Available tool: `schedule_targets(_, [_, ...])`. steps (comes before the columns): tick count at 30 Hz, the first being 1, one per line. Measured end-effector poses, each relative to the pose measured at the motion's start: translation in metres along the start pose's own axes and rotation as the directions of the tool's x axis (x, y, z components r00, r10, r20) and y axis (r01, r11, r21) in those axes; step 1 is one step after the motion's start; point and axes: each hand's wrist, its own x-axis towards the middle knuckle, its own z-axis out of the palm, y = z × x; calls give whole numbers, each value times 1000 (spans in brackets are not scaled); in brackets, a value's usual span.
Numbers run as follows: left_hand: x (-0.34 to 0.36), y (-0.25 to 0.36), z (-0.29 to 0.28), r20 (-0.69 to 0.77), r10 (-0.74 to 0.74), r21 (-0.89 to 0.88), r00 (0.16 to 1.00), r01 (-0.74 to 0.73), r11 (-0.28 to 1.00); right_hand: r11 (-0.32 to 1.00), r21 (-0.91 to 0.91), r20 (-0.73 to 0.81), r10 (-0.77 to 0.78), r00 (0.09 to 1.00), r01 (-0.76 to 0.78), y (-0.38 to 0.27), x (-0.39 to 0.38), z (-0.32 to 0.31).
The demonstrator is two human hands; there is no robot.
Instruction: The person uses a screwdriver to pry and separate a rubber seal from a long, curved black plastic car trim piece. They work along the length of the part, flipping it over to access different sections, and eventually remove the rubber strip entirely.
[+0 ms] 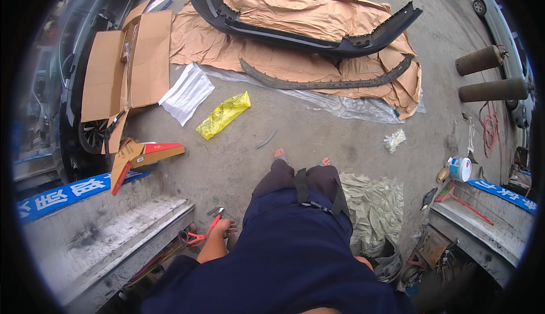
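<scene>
My left hand (226, 227) hangs beside my left hip, its fingers loosely bent and nothing visible in them. Right by that wrist is a red-handled hand tool (197, 238), which looks like pliers or cutters; whether it touches my arm I cannot tell. Only a patch of skin shows of my right arm, at my right side, and the hand is hidden by my body. Ahead of my feet, a long black car bumper (289, 37) lies on brown wrapping paper (318, 16). A narrow, curved dark trim strip (329, 83) rests along the paper's near edge.
An open cardboard box (150, 64), a white sheet (187, 93) and a yellow plastic bag (225, 115) lie ahead left. Gas cylinders (493, 90) and a white bucket (460, 169) are at right. Crumpled plastic sheeting (374, 209) is by my right leg. Cars stand on both sides.
</scene>
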Motion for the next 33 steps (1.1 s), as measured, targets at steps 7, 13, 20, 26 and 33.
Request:
schedule_targets(7, [5,204,-29,-101,550,-84,829,-558,825,942,248,-286,-154,946,228,-117,-36,44])
schedule_targets(13, [-42,305,-2,-69,768,-46,636,-771,635,787,68,-523,-495,694,613,-195,-63,39])
schedule_targets(20, [4,220,17,36,394,258,918,-389,884,883,-51,-511,-424,747,467,-88,-25,44])
schedule_targets(26, [-11,130,14,-54,160,261,986,-141,955,935,352,-251,41,967,51,54,2,7])
schedule_targets(33, [-76,130,54,-152,320,211,935,-285,935,859,385,-638,-17,770,338,39,91,-91])
